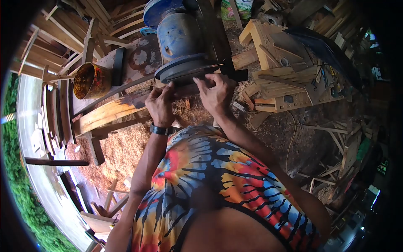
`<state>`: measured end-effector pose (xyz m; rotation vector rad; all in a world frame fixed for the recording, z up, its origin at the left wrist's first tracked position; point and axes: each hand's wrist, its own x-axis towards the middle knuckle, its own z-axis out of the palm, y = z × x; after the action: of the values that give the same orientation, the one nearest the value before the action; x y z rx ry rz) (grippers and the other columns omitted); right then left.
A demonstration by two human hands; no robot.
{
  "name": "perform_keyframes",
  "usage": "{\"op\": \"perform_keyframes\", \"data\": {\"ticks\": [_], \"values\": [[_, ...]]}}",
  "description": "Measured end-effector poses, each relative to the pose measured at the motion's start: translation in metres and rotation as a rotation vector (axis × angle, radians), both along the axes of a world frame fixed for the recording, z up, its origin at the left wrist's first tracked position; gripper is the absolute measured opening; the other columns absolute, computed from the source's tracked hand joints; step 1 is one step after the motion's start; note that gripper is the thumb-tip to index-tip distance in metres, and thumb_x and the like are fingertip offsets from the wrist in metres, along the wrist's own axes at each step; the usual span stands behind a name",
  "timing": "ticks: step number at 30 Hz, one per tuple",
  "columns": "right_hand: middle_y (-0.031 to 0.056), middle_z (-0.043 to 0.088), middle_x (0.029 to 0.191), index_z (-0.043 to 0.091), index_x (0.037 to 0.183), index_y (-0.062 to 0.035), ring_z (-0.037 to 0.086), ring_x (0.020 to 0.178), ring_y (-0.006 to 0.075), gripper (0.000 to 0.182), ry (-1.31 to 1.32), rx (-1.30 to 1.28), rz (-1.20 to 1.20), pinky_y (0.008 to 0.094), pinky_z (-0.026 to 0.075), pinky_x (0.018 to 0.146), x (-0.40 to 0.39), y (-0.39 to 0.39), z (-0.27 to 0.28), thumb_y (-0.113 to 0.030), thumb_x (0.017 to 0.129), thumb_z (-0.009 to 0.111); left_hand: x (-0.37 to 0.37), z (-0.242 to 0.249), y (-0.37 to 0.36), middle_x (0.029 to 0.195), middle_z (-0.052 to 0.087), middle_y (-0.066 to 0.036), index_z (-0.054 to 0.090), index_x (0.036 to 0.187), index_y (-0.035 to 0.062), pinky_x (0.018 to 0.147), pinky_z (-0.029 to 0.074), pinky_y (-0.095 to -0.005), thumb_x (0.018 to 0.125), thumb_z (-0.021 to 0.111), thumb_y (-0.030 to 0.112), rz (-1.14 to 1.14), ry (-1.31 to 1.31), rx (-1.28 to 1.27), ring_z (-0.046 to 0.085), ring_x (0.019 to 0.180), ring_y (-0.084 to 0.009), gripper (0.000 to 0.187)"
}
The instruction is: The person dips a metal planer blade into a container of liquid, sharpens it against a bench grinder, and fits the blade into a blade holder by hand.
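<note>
A blue bench grinder (174, 35) with worn paint stands in front of me, its dark grinding wheel (187, 69) facing my body. My left hand (160, 103), with a dark watch at the wrist, is closed in a pinch at the wheel's lower left. Beside the wheel's right edge, my right hand (217, 93) is bent with thumb and fingers closed. Between them runs a thin dark metal strip (184, 80), held against or very close to the wheel; its exact shape is hard to see. A faint orange streak shows by the wheel's right rim.
On the bench (140, 54) at left stand a stained yellow can (93, 81) and a dark bar (119, 66). A wooden frame (273, 54) with tools and scraps is at right. Wood shavings (121, 147) cover the floor, and stacked timber (63, 31) lies upper left.
</note>
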<state>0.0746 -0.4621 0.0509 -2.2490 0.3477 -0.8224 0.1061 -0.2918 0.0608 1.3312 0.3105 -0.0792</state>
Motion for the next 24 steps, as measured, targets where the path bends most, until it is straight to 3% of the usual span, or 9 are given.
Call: {"op": "perform_keyframes", "data": {"ticks": [4, 13, 16, 24], "values": [[0.005, 0.068, 0.076, 0.068, 0.084, -0.0102, 0.064, 0.074, 0.0294, 0.029, -0.025, -0.021, 0.007, 0.0464, 0.043, 0.076, 0.001, 0.005, 0.002, -0.026, 0.076, 0.091, -0.001, 0.0, 0.006, 0.079, 0.071, -0.008, 0.068, 0.086, -0.0007, 0.065, 0.058, -0.0268, 0.095, 0.078, 0.017, -0.02, 0.008, 0.037, 0.069, 0.068, -0.0134, 0.022], [0.0056, 0.068, 0.077, 0.067, 0.083, -0.0102, 0.065, 0.074, 0.0301, 0.029, -0.042, 0.023, 0.055, 0.0475, 0.043, 0.077, 0.003, 0.012, -0.001, -0.026, 0.075, 0.09, 0.001, -0.01, 0.018, 0.083, 0.074, -0.012, 0.066, 0.086, -0.0011, 0.063, 0.054, -0.0272, 0.097, 0.074, 0.014, -0.016, -0.022, 0.028, 0.069, 0.068, -0.0154, 0.02], [0.0071, 0.069, 0.081, 0.067, 0.084, -0.0101, 0.065, 0.079, 0.0316, 0.03, -0.038, 0.011, 0.048, 0.0484, 0.043, 0.08, 0.003, 0.015, -0.001, -0.026, 0.075, 0.091, 0.002, -0.006, 0.018, 0.075, 0.07, -0.008, 0.066, 0.083, -0.0014, 0.061, 0.059, -0.0264, 0.095, 0.078, 0.012, -0.002, -0.057, 0.025, 0.069, 0.063, -0.0134, 0.021], [0.0081, 0.069, 0.085, 0.067, 0.086, -0.0101, 0.064, 0.085, 0.0324, 0.031, -0.033, 0.007, 0.057, 0.0491, 0.042, 0.082, 0.003, 0.018, -0.001, -0.026, 0.074, 0.091, -0.001, 0.001, 0.017, 0.083, 0.073, -0.013, 0.067, 0.09, -0.0031, 0.065, 0.058, -0.0275, 0.096, 0.076, 0.014, 0.017, -0.016, 0.024, 0.071, 0.068, -0.0167, 0.021]]}}
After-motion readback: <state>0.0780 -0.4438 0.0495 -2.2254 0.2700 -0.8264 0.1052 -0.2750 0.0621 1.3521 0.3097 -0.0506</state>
